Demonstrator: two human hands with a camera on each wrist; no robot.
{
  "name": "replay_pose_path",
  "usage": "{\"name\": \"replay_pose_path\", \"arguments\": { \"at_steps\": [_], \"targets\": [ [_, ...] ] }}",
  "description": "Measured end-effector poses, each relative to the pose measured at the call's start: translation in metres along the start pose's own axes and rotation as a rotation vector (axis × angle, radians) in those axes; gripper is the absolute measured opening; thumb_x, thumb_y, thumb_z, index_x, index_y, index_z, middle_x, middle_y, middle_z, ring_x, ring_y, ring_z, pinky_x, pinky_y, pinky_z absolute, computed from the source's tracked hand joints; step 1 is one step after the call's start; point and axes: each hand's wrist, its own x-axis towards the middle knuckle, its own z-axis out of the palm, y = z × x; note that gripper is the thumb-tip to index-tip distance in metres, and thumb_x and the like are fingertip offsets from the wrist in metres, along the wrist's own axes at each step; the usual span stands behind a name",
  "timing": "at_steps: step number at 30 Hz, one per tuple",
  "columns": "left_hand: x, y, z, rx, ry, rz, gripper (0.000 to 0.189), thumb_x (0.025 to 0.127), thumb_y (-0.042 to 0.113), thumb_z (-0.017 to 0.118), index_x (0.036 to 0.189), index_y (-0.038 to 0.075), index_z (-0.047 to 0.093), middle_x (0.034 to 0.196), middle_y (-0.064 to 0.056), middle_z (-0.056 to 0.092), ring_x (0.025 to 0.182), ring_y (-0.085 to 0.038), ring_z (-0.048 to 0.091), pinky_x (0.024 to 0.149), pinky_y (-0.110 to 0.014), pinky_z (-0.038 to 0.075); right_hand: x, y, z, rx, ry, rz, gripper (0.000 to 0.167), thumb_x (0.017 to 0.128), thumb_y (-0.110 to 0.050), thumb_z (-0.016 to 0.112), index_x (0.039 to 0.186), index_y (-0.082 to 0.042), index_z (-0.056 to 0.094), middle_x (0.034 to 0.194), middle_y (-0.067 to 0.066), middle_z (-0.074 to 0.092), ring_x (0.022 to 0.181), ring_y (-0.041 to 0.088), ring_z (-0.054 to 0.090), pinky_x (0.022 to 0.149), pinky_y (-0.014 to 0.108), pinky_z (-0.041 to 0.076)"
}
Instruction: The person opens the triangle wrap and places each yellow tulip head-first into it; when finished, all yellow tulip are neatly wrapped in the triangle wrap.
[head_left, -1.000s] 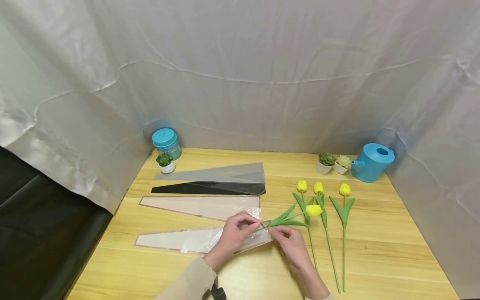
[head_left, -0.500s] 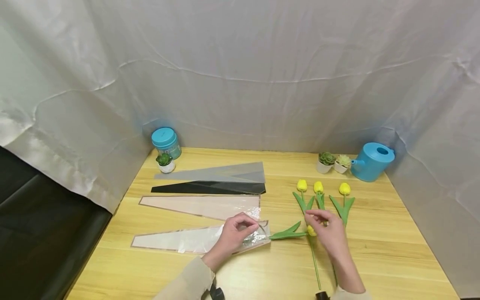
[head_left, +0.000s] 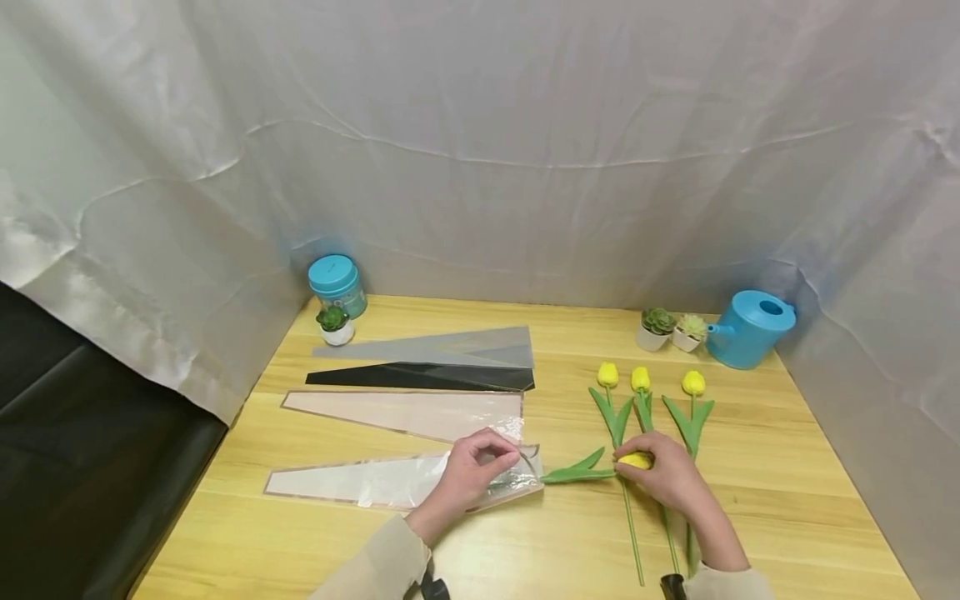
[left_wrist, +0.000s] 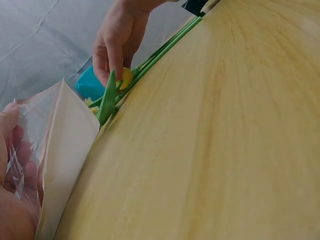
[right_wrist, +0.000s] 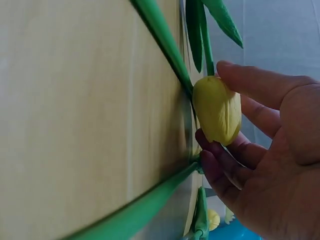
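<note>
Far L on the wood-top bench [head_left: 510,558], a blue-lidded jar [head_left: 334,279] stands just behind a potted plant [head_left: 336,327]; in front, stretching R, a tapering grey sleeve [head_left: 450,343], black sleeve [head_left: 420,375] & pink sleeve [head_left: 420,410] lie back to front. Nearest the camera, a clear-fronted white sleeve [head_left: 360,481] lies w/ narrow end L; nr its open R end, the L grip [head_left: 471,468] pinches the film btwn thumb & fingers. A yellow tulip [head_left: 577,475] extends R from that opening, leaves outside; how much stem is inside is unclear. The R grip [head_left: 663,471] curls thumb & fingers round its bloom. The R forearm [head_left: 716,533] crosses above some stems of three more tulips [head_left: 644,410], laid side by side, blooms twd the rear. Behind, far R: two potted succulents [head_left: 652,335] & a blue watering can [head_left: 750,333], spout twd the pots.
</note>
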Motion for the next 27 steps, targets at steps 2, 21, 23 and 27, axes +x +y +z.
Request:
{"name": "replay_pose_path", "arguments": {
  "at_steps": [2, 21, 23, 27],
  "targets": [
    [-0.0002, -0.0002, 0.0002, 0.002, 0.0, -0.001, 0.007, 0.093, 0.007, 0.076, 0.098, 0.003, 0.076, 0.1, -0.017, 0.075, 0.096, -0.009, 0.069, 0.09, -0.026, 0.057, 0.0005, 0.0004, 0.001, -0.013, -0.003, -0.001, 0.009, 0.088, -0.022, 0.084, 0.096, -0.021, 0.081, 0.108, 0.005, 0.072, 0.096, 0.021, 0.063, 0.073, 0.032, 0.05],
    [-0.0017, 0.0014, 0.0, 0.011, -0.004, -0.002, 0.007, 0.094, 0.008, 0.075, 0.099, 0.003, 0.077, 0.103, -0.017, 0.075, 0.095, -0.008, 0.068, 0.088, -0.025, 0.056, 0.002, 0.0071, 0.0019, -0.083, -0.079, -0.125, 0.016, 0.085, -0.028, 0.087, 0.078, -0.035, 0.074, 0.101, -0.007, 0.06, 0.096, 0.014, 0.059, 0.085, 0.037, 0.052],
    [-0.0017, 0.0015, 0.0003, 0.011, -0.003, -0.004, 0.007, 0.094, 0.008, 0.075, 0.099, 0.003, 0.077, 0.102, -0.017, 0.075, 0.095, -0.007, 0.068, 0.089, -0.025, 0.055, 0.0011, 0.0072, 0.0017, -0.093, -0.083, -0.153, 0.017, 0.084, -0.028, 0.087, 0.078, -0.035, 0.074, 0.1, -0.008, 0.06, 0.095, 0.013, 0.058, 0.084, 0.036, 0.052],
    [-0.0015, 0.0014, 0.0008, 0.004, -0.002, -0.009, 0.008, 0.094, 0.008, 0.076, 0.099, 0.003, 0.077, 0.102, -0.018, 0.075, 0.095, -0.008, 0.068, 0.089, -0.025, 0.056, -0.0001, 0.007, 0.002, -0.112, -0.071, -0.18, 0.018, 0.088, -0.025, 0.084, 0.079, -0.035, 0.072, 0.096, -0.013, 0.061, 0.095, 0.012, 0.06, 0.085, 0.036, 0.053]
  ]
}}
